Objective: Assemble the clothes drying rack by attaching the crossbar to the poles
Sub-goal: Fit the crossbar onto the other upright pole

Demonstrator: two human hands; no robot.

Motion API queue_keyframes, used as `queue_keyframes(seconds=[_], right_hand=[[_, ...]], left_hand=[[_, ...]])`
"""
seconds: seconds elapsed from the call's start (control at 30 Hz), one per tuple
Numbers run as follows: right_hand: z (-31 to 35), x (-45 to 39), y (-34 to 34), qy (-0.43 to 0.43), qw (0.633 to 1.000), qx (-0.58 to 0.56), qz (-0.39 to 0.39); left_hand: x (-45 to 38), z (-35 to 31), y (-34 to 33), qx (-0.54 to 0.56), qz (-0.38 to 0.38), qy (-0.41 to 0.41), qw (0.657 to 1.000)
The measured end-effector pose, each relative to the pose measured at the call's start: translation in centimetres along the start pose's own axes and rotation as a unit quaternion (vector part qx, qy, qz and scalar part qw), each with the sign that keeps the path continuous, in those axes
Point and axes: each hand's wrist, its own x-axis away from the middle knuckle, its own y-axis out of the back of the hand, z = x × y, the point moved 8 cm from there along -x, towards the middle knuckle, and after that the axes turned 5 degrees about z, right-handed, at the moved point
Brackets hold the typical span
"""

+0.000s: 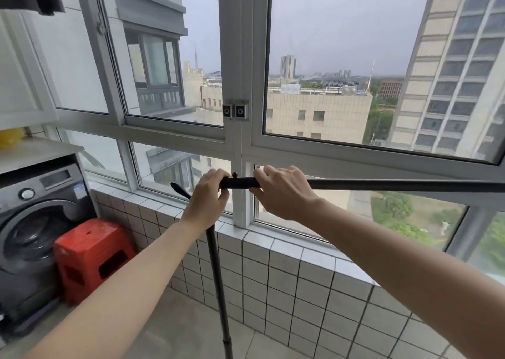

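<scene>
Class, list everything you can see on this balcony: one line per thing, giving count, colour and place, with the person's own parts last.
crossbar: one, black, level across the right half, in front of the window
pole: one, black, upright from the floor at centre, its top behind the left hand
hook arm: one, black, slanting up-left beside the pole's top
washing machine: one, grey, far left, under a counter
stool: one, red, on the floor right of the washing machine
yellow item: one, on the counter, far left; too cropped to identify
window frame: white, across the back
tiled wall: white, below the window
hands: two, left hand at the joint, right hand on the crossbar
</scene>
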Motion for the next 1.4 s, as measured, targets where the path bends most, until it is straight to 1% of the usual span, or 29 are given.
queue_keyframes(seconds=[0.1, 0.23, 0.43, 0.57, 0.73, 0.9, 1.07, 1.27, 1.4], right_hand=[[-2.3, -1.1, -0.9, -0.008, 1.000, 0.000, -0.010], [-5.4, -2.7, -2.5, -0.031, 1.000, 0.003, -0.003], [-8.5, -4.7, -4.7, -0.061, 0.998, 0.013, 0.004], [-10.0, -6.2, -6.7, -0.083, 0.996, 0.034, 0.007], [-10.7, -8.2, -8.7, -0.107, 0.993, 0.043, 0.020], [-10.5, -9.8, -10.4, -0.082, 0.993, 0.079, 0.028], [-9.8, -11.2, -11.7, -0.075, 0.991, 0.107, 0.033], [-8.8, -12.7, -12.3, -0.066, 0.993, 0.095, 0.030], [-8.8, -12.6, -12.2, -0.081, 0.994, 0.057, 0.035]], left_hand=[[-2.7, 0.5, -1.8, 0.002, 0.005, -0.004, 1.000], [-6.2, 1.5, -4.0, 0.003, 0.013, -0.002, 1.000], [-10.2, 3.0, -7.0, 0.032, 0.029, -0.015, 0.999], [-12.6, 5.2, -9.2, 0.052, 0.049, -0.030, 0.997], [-14.6, 7.7, -10.7, 0.069, 0.073, -0.046, 0.994], [-15.6, 9.9, -11.5, 0.076, 0.086, -0.055, 0.992], [-16.1, 11.9, -11.6, 0.094, 0.075, -0.041, 0.992], [-16.0, 13.6, -10.7, 0.092, 0.042, -0.033, 0.994], [-16.0, 13.6, -10.6, 0.082, 0.052, -0.043, 0.994]])
